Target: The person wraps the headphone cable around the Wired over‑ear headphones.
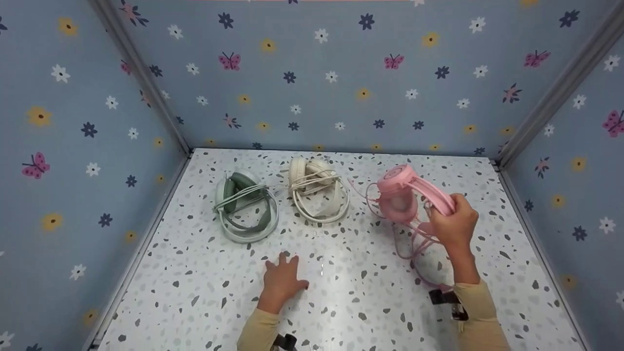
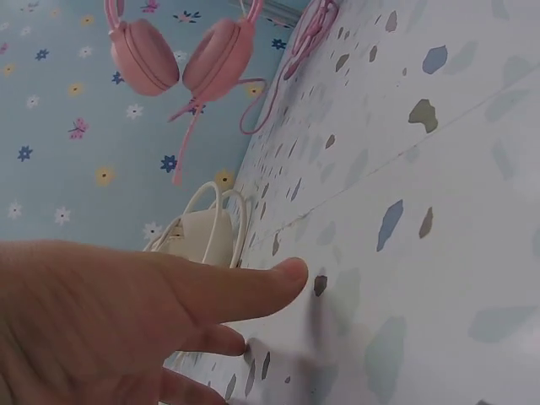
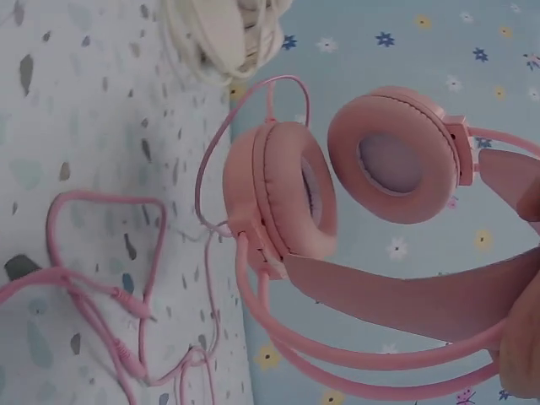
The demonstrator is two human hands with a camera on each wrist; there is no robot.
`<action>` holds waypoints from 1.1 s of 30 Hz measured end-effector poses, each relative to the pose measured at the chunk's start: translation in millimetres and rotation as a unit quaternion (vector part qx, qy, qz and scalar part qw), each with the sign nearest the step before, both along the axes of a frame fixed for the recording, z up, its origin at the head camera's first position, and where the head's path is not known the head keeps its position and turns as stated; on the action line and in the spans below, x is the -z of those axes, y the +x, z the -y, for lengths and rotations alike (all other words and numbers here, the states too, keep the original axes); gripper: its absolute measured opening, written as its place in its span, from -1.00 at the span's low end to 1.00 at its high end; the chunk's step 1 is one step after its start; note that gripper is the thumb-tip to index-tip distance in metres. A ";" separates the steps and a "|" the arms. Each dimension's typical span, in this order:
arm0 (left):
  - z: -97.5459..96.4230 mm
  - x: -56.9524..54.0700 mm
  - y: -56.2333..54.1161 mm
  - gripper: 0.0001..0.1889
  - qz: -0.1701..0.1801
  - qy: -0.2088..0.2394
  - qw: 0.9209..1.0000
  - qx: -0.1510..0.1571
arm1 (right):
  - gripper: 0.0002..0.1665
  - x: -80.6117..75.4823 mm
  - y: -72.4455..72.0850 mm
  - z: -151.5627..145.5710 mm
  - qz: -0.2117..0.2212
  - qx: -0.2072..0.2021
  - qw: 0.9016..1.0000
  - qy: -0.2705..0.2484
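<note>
My right hand (image 1: 454, 222) grips a pair of pink headphones (image 1: 397, 195) by the headband, holding them tilted with the ear cups toward the back wall. In the right wrist view both round ear cups (image 3: 388, 160) hang off the tabletop, and the pink cable (image 3: 101, 202) trails over the table with its plugs loose. My left hand (image 1: 282, 282) is at the front middle with its fingers spread, close over the tabletop and holding nothing. Beyond it lie green-and-white headphones (image 1: 248, 236) and cream headphones (image 1: 319, 214), each with its cable wound round it.
The speckled white table (image 1: 204, 302) ends at a blue flowered back wall (image 1: 317, 97). Similar panels stand at the left (image 1: 63, 195) and right (image 1: 575, 195), with grey corner posts between. Pink cable lies under and in front of my right hand.
</note>
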State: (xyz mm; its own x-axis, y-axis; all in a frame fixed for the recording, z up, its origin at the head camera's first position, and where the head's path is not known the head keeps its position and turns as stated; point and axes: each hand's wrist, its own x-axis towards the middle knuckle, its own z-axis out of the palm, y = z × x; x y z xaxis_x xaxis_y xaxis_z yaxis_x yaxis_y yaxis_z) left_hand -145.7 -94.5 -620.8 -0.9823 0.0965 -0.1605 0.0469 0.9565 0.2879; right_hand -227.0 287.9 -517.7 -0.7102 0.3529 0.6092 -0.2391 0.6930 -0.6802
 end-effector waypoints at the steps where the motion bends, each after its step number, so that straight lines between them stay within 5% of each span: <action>1: 0.7 0.2 -0.7 -0.29 -0.009 0.003 1.000 0.002 | -0.85 -4.5 3.1 0.2 0.011 -0.001 1.000 -0.022; 8: 0.5 1.0 -0.7 -0.50 -0.046 0.041 0.998 0.010 | -0.88 -23.7 20.9 3.4 0.062 -0.049 0.979 -0.189; 11: -4.2 0.8 -0.5 -0.56 -0.049 0.101 0.994 0.017 | -0.89 -29.9 26.0 6.7 0.064 -0.074 0.961 -0.260; 13: -9.0 -1.0 -1.3 -0.61 -0.045 0.173 0.983 0.026 | -0.90 -33.3 30.4 9.7 0.059 -0.091 0.947 -0.304; 15: -15.6 -5.7 -3.2 -0.64 -0.032 0.263 0.964 0.037 | -0.89 -36.0 35.0 13.0 0.046 -0.113 0.932 -0.341; 20: -44.3 -27.2 -16.2 -0.59 -0.006 0.444 0.893 0.077 | -0.89 -40.8 46.5 24.6 -0.003 -0.173 0.897 -0.407; 28: -95.7 -49.9 -47.2 -0.49 -0.046 0.590 0.800 0.099 | -0.85 -39.7 54.7 41.5 -0.049 -0.253 0.847 -0.465; 33: -103.3 -68.3 -42.5 -0.71 -0.068 0.631 0.764 0.121 | -0.81 -37.3 54.3 47.7 -0.072 -0.275 0.821 -0.496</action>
